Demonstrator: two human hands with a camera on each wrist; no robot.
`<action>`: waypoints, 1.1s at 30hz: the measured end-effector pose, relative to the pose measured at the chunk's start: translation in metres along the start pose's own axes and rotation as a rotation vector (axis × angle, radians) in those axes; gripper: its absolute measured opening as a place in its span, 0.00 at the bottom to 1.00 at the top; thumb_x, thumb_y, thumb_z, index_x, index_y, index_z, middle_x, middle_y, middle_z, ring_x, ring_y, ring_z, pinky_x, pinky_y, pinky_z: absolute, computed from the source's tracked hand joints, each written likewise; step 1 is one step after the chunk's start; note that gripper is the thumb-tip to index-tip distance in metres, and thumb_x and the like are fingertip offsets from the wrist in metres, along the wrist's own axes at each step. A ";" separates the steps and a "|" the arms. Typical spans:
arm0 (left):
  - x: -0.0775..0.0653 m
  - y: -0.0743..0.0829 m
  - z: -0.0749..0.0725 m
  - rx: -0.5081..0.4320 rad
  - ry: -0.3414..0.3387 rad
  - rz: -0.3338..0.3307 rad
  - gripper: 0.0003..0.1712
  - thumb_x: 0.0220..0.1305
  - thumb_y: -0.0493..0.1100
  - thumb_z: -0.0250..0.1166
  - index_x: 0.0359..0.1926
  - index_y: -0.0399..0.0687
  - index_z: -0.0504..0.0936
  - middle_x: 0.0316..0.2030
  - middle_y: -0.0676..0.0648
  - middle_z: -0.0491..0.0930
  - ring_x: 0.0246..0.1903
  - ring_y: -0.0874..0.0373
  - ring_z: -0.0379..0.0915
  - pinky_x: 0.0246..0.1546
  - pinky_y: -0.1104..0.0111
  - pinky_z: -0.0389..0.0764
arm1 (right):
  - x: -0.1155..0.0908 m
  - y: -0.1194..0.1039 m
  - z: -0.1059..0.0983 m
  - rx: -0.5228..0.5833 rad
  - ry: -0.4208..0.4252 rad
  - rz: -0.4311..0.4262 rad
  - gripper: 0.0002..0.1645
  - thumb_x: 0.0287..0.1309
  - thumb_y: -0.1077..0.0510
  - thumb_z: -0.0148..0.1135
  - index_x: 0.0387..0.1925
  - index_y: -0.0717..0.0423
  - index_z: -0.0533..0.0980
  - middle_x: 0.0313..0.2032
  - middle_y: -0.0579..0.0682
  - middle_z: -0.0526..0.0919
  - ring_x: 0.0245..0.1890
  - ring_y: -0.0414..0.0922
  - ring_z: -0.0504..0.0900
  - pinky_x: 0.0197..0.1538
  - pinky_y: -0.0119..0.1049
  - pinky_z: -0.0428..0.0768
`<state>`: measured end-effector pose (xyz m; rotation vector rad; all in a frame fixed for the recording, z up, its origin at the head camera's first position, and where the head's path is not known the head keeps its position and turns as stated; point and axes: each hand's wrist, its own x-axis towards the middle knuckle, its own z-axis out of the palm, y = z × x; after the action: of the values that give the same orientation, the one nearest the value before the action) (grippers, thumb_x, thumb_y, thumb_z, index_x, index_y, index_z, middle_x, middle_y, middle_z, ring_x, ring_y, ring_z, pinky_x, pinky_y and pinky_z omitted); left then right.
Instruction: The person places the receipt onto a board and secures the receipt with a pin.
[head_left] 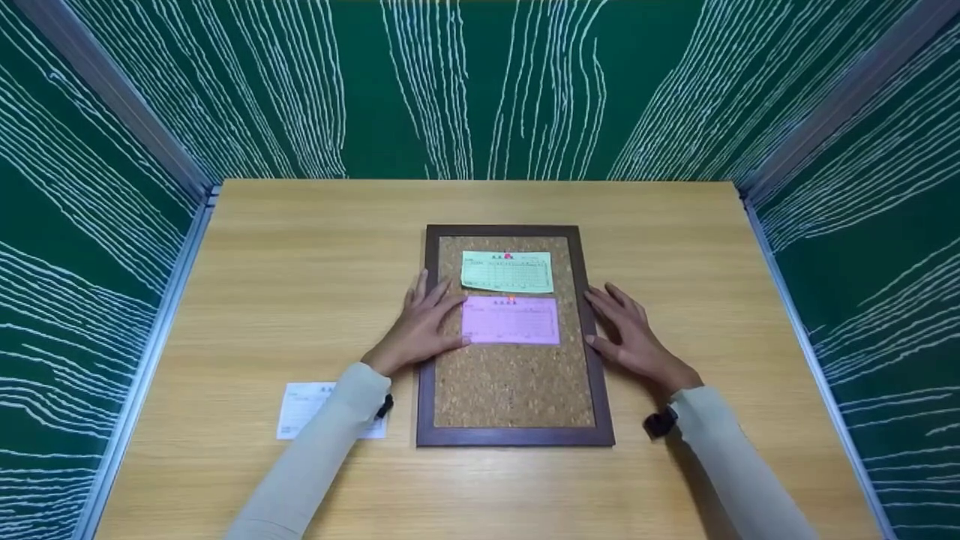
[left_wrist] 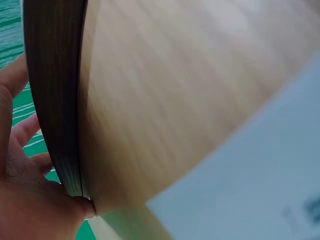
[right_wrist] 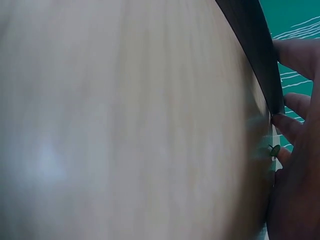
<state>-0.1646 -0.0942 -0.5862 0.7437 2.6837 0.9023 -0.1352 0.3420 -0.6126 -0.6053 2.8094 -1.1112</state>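
Note:
A cork board (head_left: 514,386) in a dark brown frame lies on the table. Near its top a green printed slip (head_left: 508,274) is fixed by a pink pushpin (head_left: 508,256). Just below, a purple slip (head_left: 510,322) has an orange-red pin (head_left: 511,299) at its top edge. My left hand (head_left: 415,326) rests across the frame's left side with fingers spread, thumb and index tip at the purple slip's left edge. My right hand (head_left: 630,334) touches the frame's right side with fingertips and thumb. In the wrist views the dark frame (left_wrist: 54,90) stands against both hands.
A white printed slip (head_left: 304,409) lies on the wooden table (head_left: 300,262) at the left, partly hidden under the left forearm. Green panels (head_left: 480,90) with white wavy lines enclose the table's back and sides. Each wrist carries a small black device (head_left: 660,423).

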 end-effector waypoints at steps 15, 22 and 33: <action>-0.002 0.010 -0.012 -0.032 -0.006 -0.046 0.43 0.72 0.57 0.75 0.81 0.48 0.73 0.87 0.38 0.54 0.87 0.32 0.29 0.83 0.35 0.40 | 0.002 0.000 0.001 -0.003 -0.001 0.019 0.49 0.71 0.47 0.69 0.86 0.53 0.62 0.85 0.60 0.61 0.87 0.65 0.46 0.81 0.73 0.42; -0.004 0.012 -0.016 -0.032 0.002 -0.028 0.41 0.73 0.54 0.74 0.81 0.46 0.73 0.86 0.36 0.56 0.86 0.29 0.35 0.82 0.34 0.47 | 0.002 -0.001 0.000 -0.003 -0.008 0.024 0.49 0.71 0.47 0.69 0.86 0.53 0.61 0.85 0.60 0.60 0.87 0.65 0.45 0.81 0.74 0.42; -0.013 0.019 -0.025 -0.079 -0.014 -0.093 0.40 0.75 0.54 0.73 0.81 0.49 0.73 0.85 0.38 0.59 0.86 0.38 0.46 0.85 0.40 0.45 | 0.002 0.000 0.000 -0.001 -0.004 0.017 0.49 0.71 0.47 0.69 0.86 0.54 0.62 0.85 0.59 0.61 0.87 0.66 0.46 0.81 0.73 0.42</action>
<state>-0.1544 -0.1007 -0.5540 0.6009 2.6288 0.9698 -0.1366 0.3410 -0.6125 -0.5823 2.8063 -1.1050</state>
